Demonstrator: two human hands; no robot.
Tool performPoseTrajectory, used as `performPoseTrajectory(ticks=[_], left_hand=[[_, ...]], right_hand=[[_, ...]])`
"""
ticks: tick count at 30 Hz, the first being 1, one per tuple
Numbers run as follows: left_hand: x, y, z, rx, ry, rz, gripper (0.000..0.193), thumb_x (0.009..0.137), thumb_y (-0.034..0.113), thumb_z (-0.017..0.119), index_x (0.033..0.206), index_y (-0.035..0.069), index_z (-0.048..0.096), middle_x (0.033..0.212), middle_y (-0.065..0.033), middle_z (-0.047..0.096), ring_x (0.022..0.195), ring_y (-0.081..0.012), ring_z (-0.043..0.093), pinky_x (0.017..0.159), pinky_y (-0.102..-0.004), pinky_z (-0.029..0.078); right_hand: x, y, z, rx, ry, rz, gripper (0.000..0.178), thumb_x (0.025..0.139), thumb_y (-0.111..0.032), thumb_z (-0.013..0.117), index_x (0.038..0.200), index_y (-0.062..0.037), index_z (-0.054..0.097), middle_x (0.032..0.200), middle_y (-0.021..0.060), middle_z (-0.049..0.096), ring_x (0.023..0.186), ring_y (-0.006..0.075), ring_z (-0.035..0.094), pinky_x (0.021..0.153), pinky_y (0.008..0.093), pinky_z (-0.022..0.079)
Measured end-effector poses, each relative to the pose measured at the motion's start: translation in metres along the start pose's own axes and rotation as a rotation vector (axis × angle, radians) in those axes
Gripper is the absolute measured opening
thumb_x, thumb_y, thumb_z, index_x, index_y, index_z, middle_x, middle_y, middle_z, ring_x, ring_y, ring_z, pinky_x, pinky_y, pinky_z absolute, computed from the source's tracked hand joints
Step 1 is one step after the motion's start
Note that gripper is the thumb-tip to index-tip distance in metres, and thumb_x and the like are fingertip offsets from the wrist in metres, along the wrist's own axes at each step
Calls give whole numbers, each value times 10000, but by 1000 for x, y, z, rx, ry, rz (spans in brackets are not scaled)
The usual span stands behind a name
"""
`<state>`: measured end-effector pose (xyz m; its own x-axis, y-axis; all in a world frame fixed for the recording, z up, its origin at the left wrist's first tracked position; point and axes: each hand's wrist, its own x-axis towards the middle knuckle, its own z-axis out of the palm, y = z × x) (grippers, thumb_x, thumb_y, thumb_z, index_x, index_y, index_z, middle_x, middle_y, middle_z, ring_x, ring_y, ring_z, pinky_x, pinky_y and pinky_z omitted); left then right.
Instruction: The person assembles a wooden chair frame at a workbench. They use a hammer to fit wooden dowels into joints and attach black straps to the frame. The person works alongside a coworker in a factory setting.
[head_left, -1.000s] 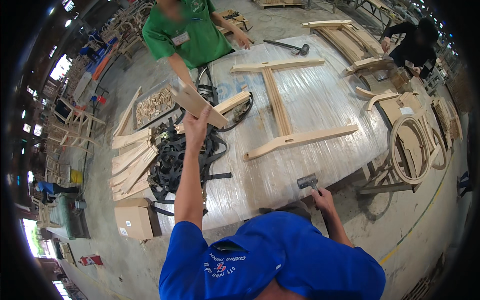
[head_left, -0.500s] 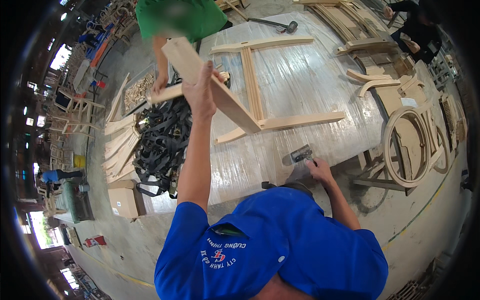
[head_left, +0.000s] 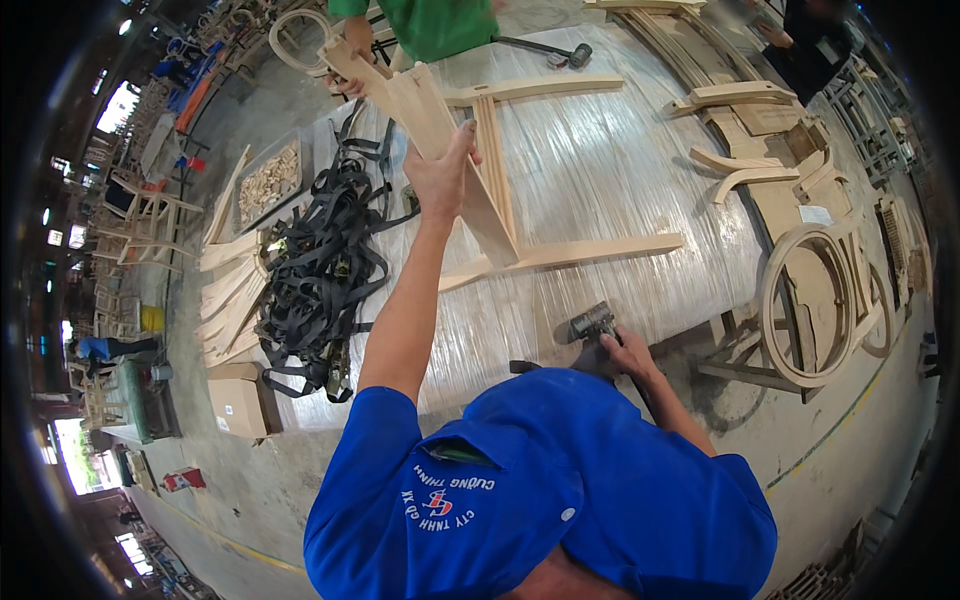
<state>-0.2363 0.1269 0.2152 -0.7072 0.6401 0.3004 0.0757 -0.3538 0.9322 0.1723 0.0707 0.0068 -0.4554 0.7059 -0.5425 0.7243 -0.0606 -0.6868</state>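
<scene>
At upper centre of the view, the flat board (head_left: 425, 112) is now held over the H-shaped assembly (head_left: 600, 253), not over the black straps (head_left: 322, 255) as 1 second ago; its lower end thus overlaps the near rail, contact unclear. It is clasped by the left hand (head_left: 438, 183), opened to its width; right of centre, 1 mallet (head_left: 588, 322) is gripped by the right hand (head_left: 630, 355).
</scene>
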Motion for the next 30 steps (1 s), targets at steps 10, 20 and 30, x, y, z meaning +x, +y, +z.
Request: performPoseTrajectory(ticks=[10,20,30], left_hand=[[-31,12,2,14,-84,16,343,856,136,893,1046,-35,664,843,-53,725,683,-107,676,619,-262,557],[-54,25,0,166,-112,52,527,794,270,951,1123,-25,663,910,-89,749,787,-123,692,716,-298,584],[-69,28,-11,131,-172,87,550,782,321,955,1075,-41,662,869,-138,754,772,-179,714,709,-355,590]], right_hand=[[-9,-14,10,94,70,52,503,974,-460,626,1069,33,658,885,208,685,855,338,671,807,468,506],[-48,-75,8,667,67,234,240,1003,-275,679,1122,-67,650,734,30,606,538,99,552,447,289,436],[-115,-252,-67,612,251,-374,442,1150,-444,434,1205,-54,635,646,-21,486,474,53,436,404,236,367]])
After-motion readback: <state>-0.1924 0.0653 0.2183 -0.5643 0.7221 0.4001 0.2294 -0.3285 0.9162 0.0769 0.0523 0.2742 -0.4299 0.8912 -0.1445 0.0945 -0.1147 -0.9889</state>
